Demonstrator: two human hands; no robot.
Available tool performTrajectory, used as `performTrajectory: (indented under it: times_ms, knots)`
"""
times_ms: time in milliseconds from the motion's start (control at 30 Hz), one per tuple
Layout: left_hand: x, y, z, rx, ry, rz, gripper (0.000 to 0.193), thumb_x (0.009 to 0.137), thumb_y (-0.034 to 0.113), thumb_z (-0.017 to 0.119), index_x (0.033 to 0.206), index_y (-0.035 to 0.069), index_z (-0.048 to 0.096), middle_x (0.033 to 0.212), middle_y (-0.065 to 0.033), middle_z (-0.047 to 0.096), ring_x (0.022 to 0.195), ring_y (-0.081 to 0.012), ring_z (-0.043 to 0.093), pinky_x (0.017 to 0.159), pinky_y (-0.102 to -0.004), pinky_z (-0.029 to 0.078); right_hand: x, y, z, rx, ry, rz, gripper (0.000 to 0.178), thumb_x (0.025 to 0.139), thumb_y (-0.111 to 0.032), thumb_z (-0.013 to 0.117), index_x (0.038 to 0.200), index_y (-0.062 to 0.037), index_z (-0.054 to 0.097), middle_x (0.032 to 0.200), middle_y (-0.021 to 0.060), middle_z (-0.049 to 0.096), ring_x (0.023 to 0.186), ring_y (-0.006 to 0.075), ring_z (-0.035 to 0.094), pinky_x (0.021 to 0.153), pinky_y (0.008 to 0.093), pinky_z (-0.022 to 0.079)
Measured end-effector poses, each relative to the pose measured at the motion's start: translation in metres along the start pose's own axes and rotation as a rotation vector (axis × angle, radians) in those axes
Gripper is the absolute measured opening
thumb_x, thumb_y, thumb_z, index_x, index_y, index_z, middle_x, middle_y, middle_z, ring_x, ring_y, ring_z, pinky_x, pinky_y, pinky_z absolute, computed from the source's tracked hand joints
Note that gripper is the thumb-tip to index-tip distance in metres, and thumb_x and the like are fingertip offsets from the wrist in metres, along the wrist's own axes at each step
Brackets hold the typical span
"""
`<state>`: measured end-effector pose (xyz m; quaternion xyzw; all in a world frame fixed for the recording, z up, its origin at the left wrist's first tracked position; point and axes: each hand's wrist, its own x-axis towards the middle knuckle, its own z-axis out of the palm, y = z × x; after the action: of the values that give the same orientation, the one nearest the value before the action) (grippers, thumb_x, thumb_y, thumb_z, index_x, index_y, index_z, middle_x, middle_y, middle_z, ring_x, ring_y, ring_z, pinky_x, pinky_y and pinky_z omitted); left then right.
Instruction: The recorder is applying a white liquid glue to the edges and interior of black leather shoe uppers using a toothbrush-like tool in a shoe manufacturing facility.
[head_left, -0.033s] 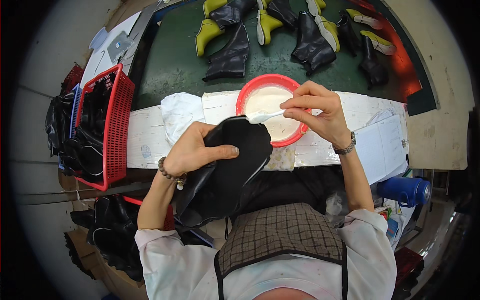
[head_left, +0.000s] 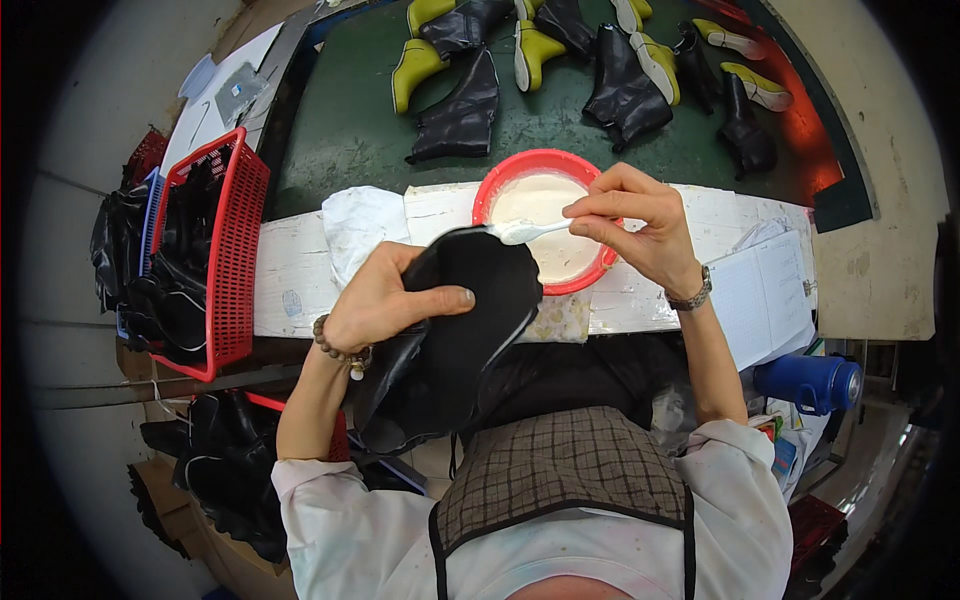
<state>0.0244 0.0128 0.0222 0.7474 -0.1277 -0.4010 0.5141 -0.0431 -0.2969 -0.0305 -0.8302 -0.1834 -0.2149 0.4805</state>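
Note:
My left hand point(head_left: 390, 302) is closed on a black leather boot upper point(head_left: 465, 345), with the thumb pressed on its dark inner face. The upper is tilted, its top edge beside the bowl. Between the thumb and fingers of my right hand point(head_left: 640, 218) is a small white-handled brush point(head_left: 553, 229). Thick white paste coats its head, which touches the top edge of the upper. Just behind stands a red plastic bowl point(head_left: 485, 187) holding creamy white paste point(head_left: 535, 200).
Black uppers point(head_left: 455, 115) and yellow-green shoe forms point(head_left: 415, 70) lie across the dark green surface point(head_left: 340, 120). A white cloth point(head_left: 362, 230) rests left of the bowl. Red basket point(head_left: 235, 260) with black uppers stands left; papers point(head_left: 755, 290) and a blue flask point(head_left: 808, 384) are at right.
The upper's top edge and the brush head have shifted up very slightly. Both hands keep their holds.

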Motion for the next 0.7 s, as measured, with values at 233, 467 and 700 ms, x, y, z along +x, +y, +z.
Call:
performTrajectory:
  times_ms: [233, 467, 700]
  knots:
    - [0.002, -0.005, 0.002, -0.160, 0.285, 0.253, 0.020, 0.091, 0.010, 0.077, 0.104, -0.005, 0.074, 0.091, -0.0051, 0.076, 0.081, -0.0098, 0.069, 0.073, -0.0250, 0.057, -0.019, -0.005, 0.012, 0.073, 0.054, 0.060, 0.020, 0.078, -0.004, 0.086, 0.098, -0.0063, 0.082, 0.085, 0.0016, 0.065, 0.074, 0.0103, 0.061, 0.060, 0.0240, 0.047]
    - [0.052, -0.002, -0.002, -0.164, 0.496, 0.524, 0.039, 0.095, 0.007, 0.065, 0.131, -0.006, 0.055, 0.112, -0.0077, 0.069, 0.099, -0.0118, 0.064, 0.088, -0.0277, 0.053, -0.007, -0.020, 0.044, 0.204, 0.155, 0.307, 0.033, 0.077, -0.017, 0.091, 0.103, -0.0022, 0.078, 0.087, 0.0010, 0.065, 0.072, 0.0078, 0.056, 0.062, 0.0228, 0.044]
    - [0.077, 0.011, -0.003, -0.345, 0.561, 0.610, 0.055, 0.096, 0.009, 0.067, 0.142, -0.005, 0.042, 0.124, -0.0086, 0.062, 0.112, -0.0131, 0.059, 0.098, -0.0287, 0.049, 0.008, -0.049, 0.089, 0.119, -0.101, 0.225, 0.028, 0.080, -0.011, 0.086, 0.102, 0.0019, 0.076, 0.078, 0.0068, 0.068, 0.067, 0.0126, 0.060, 0.061, 0.0272, 0.046]
